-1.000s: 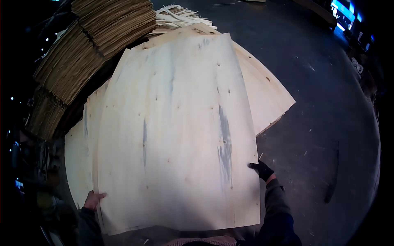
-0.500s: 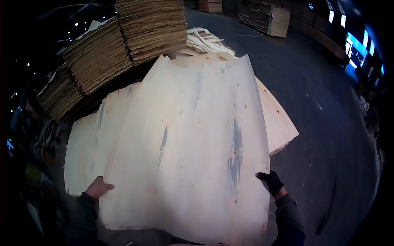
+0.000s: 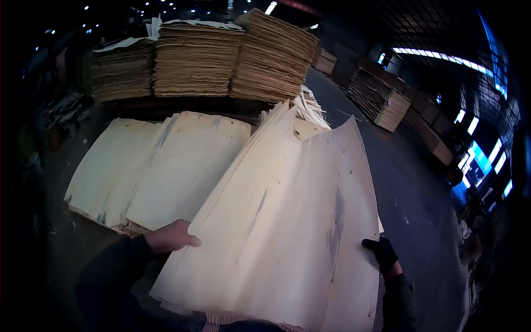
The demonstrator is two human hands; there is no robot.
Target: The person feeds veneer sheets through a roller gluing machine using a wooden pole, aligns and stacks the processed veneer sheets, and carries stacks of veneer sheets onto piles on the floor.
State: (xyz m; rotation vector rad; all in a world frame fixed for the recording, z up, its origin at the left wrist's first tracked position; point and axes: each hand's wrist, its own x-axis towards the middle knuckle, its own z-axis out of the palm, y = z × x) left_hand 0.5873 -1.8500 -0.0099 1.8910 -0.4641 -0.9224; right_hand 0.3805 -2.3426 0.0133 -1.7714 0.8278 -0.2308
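Observation:
A large pale wood veneer sheet (image 3: 287, 221) with grey streaks spans the space between my hands, bowed along its length. My bare left hand (image 3: 172, 237) grips its left edge, thumb on top and fingers hidden beneath. On the opposite edge, my right hand (image 3: 381, 253) in a black glove holds on the same way, thumb over the face. Further veneer edges show along the sheet's left side; whether they are in my grip I cannot tell. Left of it lies a low pile of similar veneer (image 3: 188, 160), its sheets overlapping.
Tall stacks of veneer (image 3: 199, 58) stand behind the low pile. Loose scrap strips (image 3: 311, 108) lie beyond the held sheet. Another stack (image 3: 381, 99) rests farther back on the dark floor (image 3: 409, 193), with bright openings at the far right.
The held sheet has shifted right relative to the low pile, exposing more of it, and its left side has curled up. My view has swung left and upward. Both hands keep their grip.

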